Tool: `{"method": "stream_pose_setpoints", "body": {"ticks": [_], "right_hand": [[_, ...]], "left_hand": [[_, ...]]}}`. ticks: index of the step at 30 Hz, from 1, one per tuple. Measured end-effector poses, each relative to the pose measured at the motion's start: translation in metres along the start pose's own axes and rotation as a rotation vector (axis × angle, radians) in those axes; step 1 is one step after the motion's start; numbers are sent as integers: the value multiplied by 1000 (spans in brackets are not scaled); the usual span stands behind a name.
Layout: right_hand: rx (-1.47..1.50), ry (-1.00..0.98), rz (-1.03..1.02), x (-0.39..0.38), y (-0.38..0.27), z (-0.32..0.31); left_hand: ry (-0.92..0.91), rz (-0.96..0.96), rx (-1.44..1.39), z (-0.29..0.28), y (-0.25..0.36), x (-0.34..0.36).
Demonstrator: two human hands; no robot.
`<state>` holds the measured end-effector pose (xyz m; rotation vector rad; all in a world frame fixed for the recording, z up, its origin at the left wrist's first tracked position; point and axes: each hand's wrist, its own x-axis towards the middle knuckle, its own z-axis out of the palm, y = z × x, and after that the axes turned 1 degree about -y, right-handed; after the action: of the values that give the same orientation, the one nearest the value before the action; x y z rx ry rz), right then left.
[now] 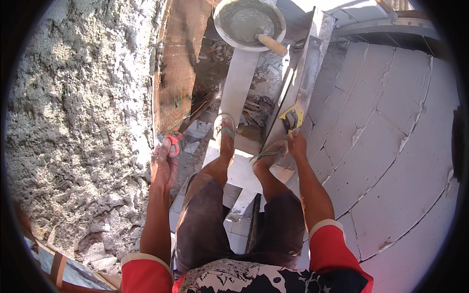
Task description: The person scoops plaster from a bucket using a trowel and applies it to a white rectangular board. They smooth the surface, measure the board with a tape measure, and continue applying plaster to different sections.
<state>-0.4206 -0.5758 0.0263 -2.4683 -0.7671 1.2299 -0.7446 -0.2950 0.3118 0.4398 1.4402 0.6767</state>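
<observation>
My left hand (164, 158) is closed around a red tape measure (175, 144), held up beside the rough wall. On the right, my right hand (296, 142) has its fingers closed at the lower end of the yellow and black handle of a handsaw (292, 117). The saw's toothed blade points up and away, alongside a long grey metal-like channel (312, 58). Part of the grip is hidden by the fingers. Both feet, in flip-flops (225, 126), stand on pale boards or blocks (244, 168) between my hands.
A round bucket (218, 22) of grey mortar, with a wooden tool handle (271, 44) sticking out, sits ahead above a narrow plank (238, 85). Rubble (268, 73) lies below. A rough plastered wall (83, 122) flanks the left, brown mesh (178, 63) beside it; a pale block wall (376, 146) stands right.
</observation>
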Motion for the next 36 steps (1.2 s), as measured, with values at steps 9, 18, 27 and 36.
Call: {"method": "stream_pose_setpoints", "body": {"ticks": [9, 18, 27, 36], "right_hand": [[-449, 160, -137, 48, 22, 61], [-485, 70, -236, -54, -47, -34], [-160, -165, -16, -265, -180, -153], [-583, -265, -597, -129, -318, -123]], "left_hand": [[150, -198, 73, -104, -124, 38], [354, -382, 65, -184, -203, 42], [114, -293, -217, -159, -206, 55], [-191, 71, 466, -137, -161, 68]]}}
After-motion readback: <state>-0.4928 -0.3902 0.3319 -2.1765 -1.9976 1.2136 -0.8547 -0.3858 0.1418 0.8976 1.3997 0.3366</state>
